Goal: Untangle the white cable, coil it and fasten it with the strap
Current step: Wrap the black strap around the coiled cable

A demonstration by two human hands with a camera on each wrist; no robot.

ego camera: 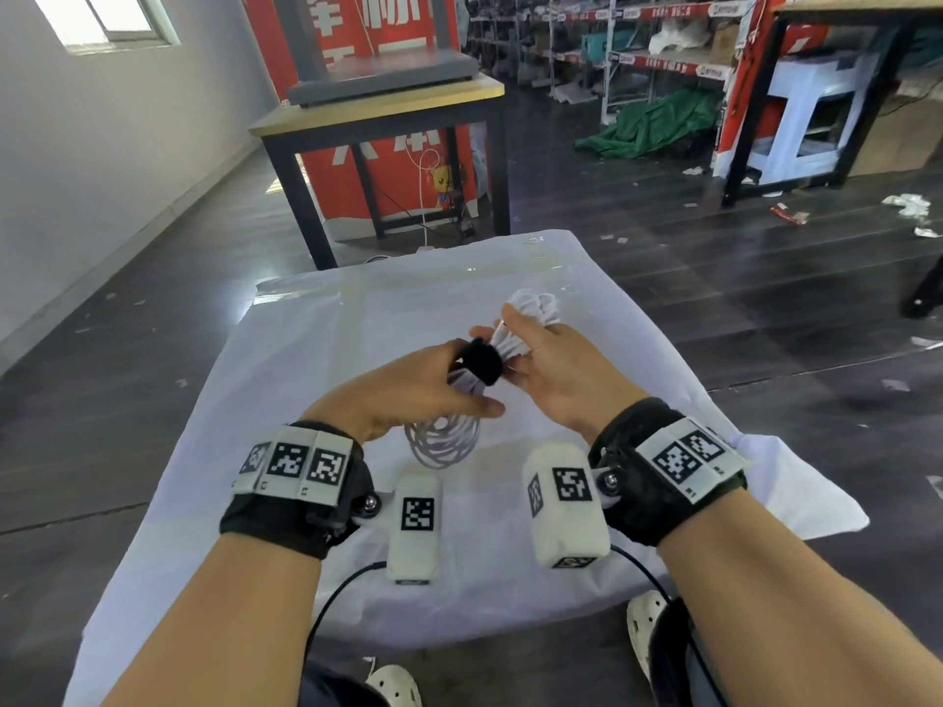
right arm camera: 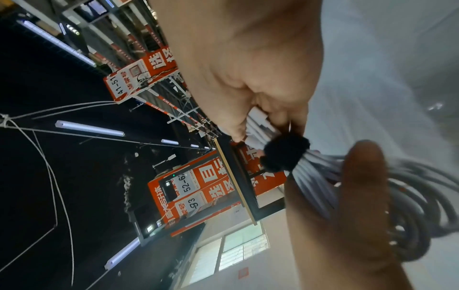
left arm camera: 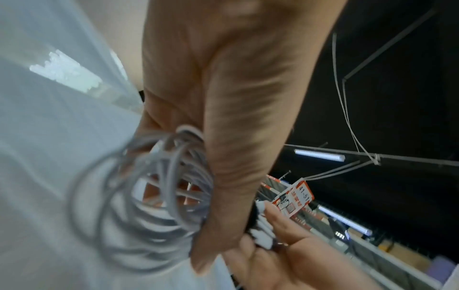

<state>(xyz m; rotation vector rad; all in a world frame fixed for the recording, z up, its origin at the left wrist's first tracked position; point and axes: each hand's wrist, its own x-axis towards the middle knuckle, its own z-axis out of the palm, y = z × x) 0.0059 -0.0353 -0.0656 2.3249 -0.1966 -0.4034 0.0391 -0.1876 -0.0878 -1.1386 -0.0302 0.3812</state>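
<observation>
The white cable (ego camera: 441, 443) is coiled into a bundle and held above the white-covered table (ego camera: 316, 349). A black strap (ego camera: 480, 360) is wrapped round the bundle's middle. My left hand (ego camera: 469, 385) grips the bundle just below the strap, and several loops hang under it. My right hand (ego camera: 510, 344) pinches the bundle just above the strap; the upper loops poke out past its fingers. In the right wrist view the strap (right arm camera: 285, 155) cinches the strands tightly, with the cable loops (right arm camera: 410, 206) fanning out beside the left thumb. In the left wrist view the cable loops (left arm camera: 149, 196) hang below my palm.
A black-framed table with a wooden top (ego camera: 382, 109) stands just beyond the covered table, in front of a red banner (ego camera: 408, 170). Shelving (ego camera: 638, 43) and a green tarp (ego camera: 658, 122) sit at the back right. Dark floor lies on both sides.
</observation>
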